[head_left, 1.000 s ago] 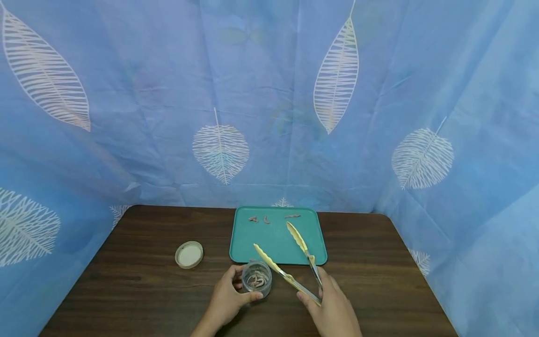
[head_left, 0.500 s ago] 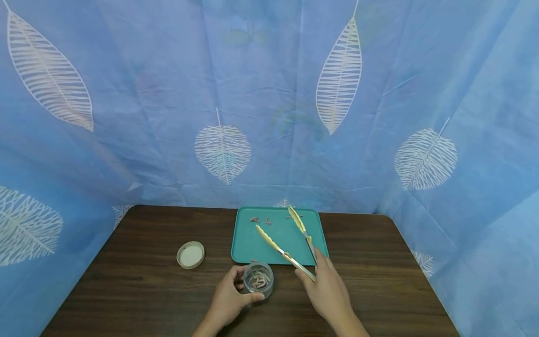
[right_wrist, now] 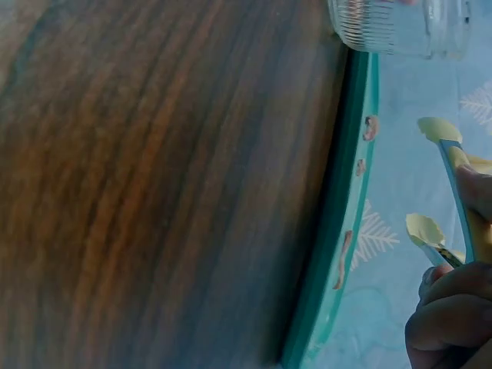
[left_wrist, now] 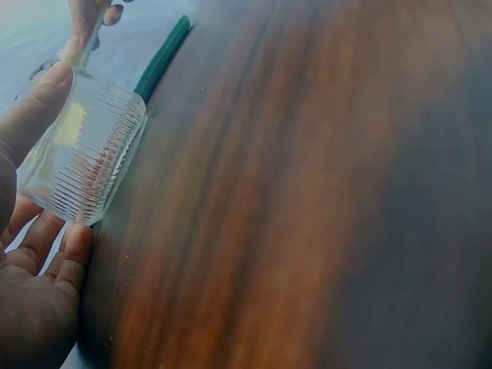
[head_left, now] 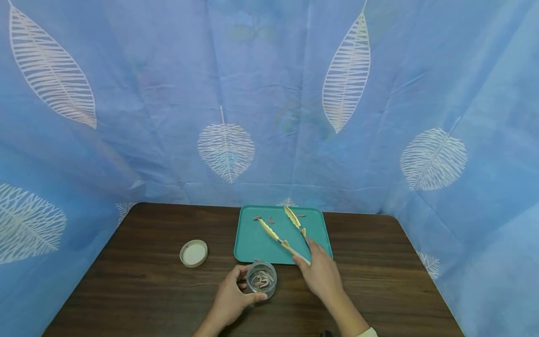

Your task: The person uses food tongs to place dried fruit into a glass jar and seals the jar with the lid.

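Note:
My left hand (head_left: 229, 297) holds a clear ribbed glass jar (head_left: 273, 286) upright, thumb on the near side and fingers on the other. Inside lie several thin pinkish worm-like pieces (head_left: 261, 280). In the left wrist view the ribbed wall of the jar (left_wrist: 92, 165) shows between thumb and fingers. My right hand (head_left: 323, 277) grips metal tongs with yellow scalloped tips (head_left: 268, 229), spread apart over the green tray (head_left: 252, 245). Similar pinkish pieces (head_left: 271, 220) lie near the tray's far edge, some partly behind the tongs. Nothing is seen between the tips.
A round lid (head_left: 193, 253) lies on the dark wooden table (head_left: 139, 262), left of the tray. Another pinkish piece (head_left: 258, 260) sits at the tray's near edge, just behind the jar. A blue leaf-patterned cloth (head_left: 269, 117) hangs around the back and sides of the table.
My right hand has moved forward with the tongs, their tips now over the far part of the tray. The left hand and jar stay in place. The view has shifted slightly.

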A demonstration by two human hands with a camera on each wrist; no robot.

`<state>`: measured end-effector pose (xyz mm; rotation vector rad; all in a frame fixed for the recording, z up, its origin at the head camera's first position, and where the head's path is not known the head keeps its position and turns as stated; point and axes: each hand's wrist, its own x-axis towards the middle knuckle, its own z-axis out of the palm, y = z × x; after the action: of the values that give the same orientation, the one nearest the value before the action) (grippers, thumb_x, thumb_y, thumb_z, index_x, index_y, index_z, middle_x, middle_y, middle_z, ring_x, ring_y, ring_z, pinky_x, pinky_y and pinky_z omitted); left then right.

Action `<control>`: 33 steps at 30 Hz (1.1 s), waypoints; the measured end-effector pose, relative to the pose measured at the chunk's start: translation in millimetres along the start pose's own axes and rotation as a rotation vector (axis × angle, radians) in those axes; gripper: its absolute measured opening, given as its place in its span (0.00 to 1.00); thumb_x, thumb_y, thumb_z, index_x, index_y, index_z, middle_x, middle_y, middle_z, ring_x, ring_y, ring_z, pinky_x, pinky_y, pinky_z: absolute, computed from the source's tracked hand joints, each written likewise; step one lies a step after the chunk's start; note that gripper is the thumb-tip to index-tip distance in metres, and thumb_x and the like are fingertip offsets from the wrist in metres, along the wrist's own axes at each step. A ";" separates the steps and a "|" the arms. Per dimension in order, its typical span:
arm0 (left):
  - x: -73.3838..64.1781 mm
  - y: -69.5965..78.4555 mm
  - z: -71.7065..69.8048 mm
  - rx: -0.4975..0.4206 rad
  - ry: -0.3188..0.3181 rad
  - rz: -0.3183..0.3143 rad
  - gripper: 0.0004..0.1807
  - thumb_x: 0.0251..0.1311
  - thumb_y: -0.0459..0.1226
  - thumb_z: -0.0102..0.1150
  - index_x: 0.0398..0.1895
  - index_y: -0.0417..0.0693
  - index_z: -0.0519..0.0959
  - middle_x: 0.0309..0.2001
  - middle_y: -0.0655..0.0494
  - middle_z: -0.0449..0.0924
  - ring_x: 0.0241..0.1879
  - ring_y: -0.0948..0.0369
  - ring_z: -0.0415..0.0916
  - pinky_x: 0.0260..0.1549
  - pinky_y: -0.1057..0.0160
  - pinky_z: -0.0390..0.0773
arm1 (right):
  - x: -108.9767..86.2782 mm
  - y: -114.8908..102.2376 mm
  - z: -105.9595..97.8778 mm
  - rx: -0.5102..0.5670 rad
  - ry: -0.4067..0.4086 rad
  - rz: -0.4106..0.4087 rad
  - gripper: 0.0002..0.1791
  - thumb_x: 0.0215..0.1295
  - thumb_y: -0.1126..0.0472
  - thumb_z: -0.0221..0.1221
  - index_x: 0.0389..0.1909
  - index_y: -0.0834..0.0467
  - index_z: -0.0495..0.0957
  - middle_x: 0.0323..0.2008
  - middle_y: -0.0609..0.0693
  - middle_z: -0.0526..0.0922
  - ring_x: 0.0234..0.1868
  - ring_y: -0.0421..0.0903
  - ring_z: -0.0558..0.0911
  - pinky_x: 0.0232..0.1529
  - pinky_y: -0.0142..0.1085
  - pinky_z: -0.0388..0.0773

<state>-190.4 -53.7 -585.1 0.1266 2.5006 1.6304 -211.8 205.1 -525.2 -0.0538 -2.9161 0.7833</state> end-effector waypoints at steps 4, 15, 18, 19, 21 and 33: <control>1.2 -1.0 0.0 -0.004 -0.005 0.003 0.46 0.46 0.50 0.89 0.69 0.48 0.77 0.60 0.47 0.84 0.54 0.56 0.81 0.50 0.64 0.84 | 5.2 2.0 5.8 -0.017 -0.017 0.011 0.42 0.75 0.46 0.68 0.78 0.69 0.69 0.72 0.71 0.78 0.69 0.71 0.81 0.64 0.66 0.82; 1.7 -0.6 -0.3 0.007 -0.007 0.001 0.46 0.46 0.50 0.89 0.68 0.47 0.77 0.60 0.47 0.84 0.54 0.56 0.81 0.50 0.64 0.84 | 19.0 0.1 15.8 -0.083 -0.061 0.021 0.36 0.78 0.47 0.66 0.76 0.65 0.73 0.71 0.68 0.80 0.69 0.68 0.81 0.66 0.64 0.81; 1.2 -1.0 0.2 0.007 -0.007 -0.002 0.46 0.46 0.50 0.90 0.68 0.47 0.77 0.59 0.47 0.84 0.53 0.57 0.81 0.50 0.65 0.84 | 21.7 -0.7 17.9 -0.100 -0.079 0.030 0.34 0.78 0.48 0.65 0.76 0.64 0.74 0.70 0.66 0.81 0.68 0.67 0.82 0.65 0.63 0.82; 1.2 -1.1 0.3 0.009 -0.007 -0.003 0.46 0.46 0.50 0.90 0.68 0.47 0.77 0.59 0.47 0.84 0.53 0.57 0.81 0.50 0.65 0.84 | 22.6 -0.9 18.3 -0.105 -0.083 0.031 0.34 0.78 0.48 0.65 0.76 0.63 0.74 0.70 0.66 0.81 0.67 0.67 0.83 0.64 0.63 0.83; 1.2 -1.2 0.6 0.010 -0.008 -0.006 0.47 0.46 0.51 0.90 0.68 0.47 0.78 0.59 0.47 0.84 0.53 0.56 0.81 0.50 0.64 0.84 | 24.2 -1.1 18.7 -0.111 -0.091 0.032 0.33 0.79 0.48 0.64 0.76 0.62 0.75 0.69 0.65 0.82 0.66 0.67 0.84 0.63 0.62 0.83; 2.4 -1.7 1.3 0.001 -0.003 -0.007 0.47 0.45 0.50 0.90 0.68 0.46 0.78 0.59 0.46 0.84 0.53 0.56 0.81 0.49 0.65 0.84 | 28.7 3.8 18.9 -0.150 -0.083 0.029 0.28 0.80 0.49 0.63 0.72 0.61 0.79 0.67 0.62 0.84 0.61 0.66 0.86 0.57 0.61 0.86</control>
<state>-192.6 -52.8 -587.4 0.1204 2.4971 1.6251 -242.6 200.8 -540.3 -0.0796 -3.0549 0.5828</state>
